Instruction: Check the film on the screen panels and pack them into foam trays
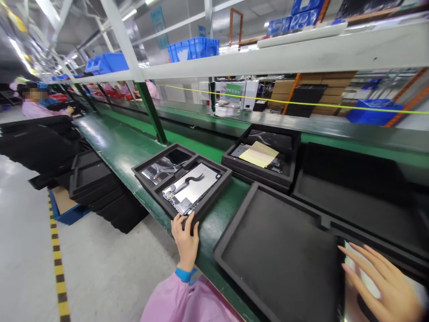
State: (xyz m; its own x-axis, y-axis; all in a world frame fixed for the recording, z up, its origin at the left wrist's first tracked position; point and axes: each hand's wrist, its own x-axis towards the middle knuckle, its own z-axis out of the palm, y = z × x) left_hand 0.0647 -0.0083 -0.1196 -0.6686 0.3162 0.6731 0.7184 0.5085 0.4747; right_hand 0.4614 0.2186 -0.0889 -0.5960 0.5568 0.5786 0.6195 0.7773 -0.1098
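Black foam tray (212, 197) w/ tablet part (197, 187) on green tabletop (217, 219); L hand (185, 236), fingers bent at tray's near edge, can't tell if clamped. R hand (382, 279), fingers spread, by pale panel (351, 297) at larger tray's (284, 255) R edge; grip unclear.

Bright ceiling lights (129, 14), glare on bench (117, 129), edges stretched

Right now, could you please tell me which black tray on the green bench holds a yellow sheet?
The back tray, just beyond and right of the tray the left hand touches; only there does a yellow sheet show.
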